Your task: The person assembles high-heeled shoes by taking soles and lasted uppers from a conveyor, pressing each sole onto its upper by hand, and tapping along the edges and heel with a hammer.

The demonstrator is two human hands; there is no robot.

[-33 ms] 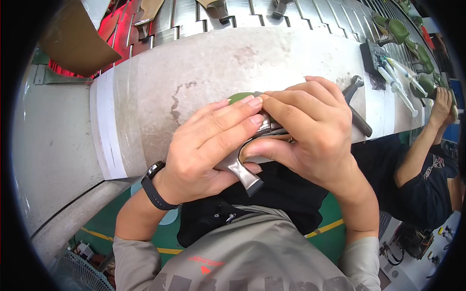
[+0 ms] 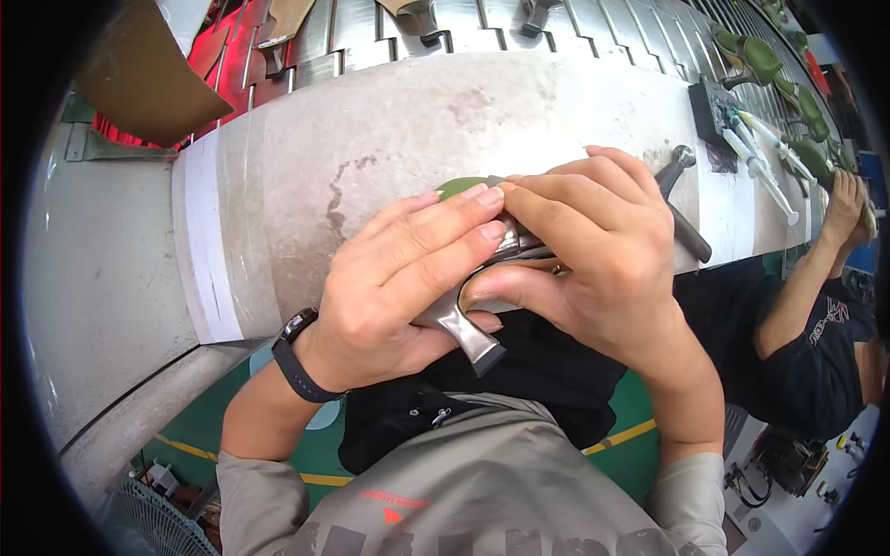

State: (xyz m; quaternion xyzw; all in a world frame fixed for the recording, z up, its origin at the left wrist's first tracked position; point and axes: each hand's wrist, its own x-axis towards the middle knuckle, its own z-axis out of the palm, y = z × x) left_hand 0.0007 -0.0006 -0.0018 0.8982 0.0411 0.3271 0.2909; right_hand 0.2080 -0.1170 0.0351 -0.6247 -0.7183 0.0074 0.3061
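Note:
A heeled shoe with a shiny pewter-coloured heel is held just over the bench's near edge, its heel pointing down toward me. Wrapped over its side is my left hand, fingers pressed flat together and thumb under the heel. My right hand grips the opposite side, its thumb against the tan underside and its fingertips meeting my left ones on top. A bit of green shows beyond my left fingertips. Most of the shoe's upper is hidden by my hands.
A hammer lies right of my hands. Syringes stick out of a black holder farther right. Behind the pale bench runs a slatted metal conveyor carrying shoe parts. A co-worker's hand holds a green piece at the right.
My hands and the shoe stay almost in place. The green piece at the co-worker's hand has shifted slightly.

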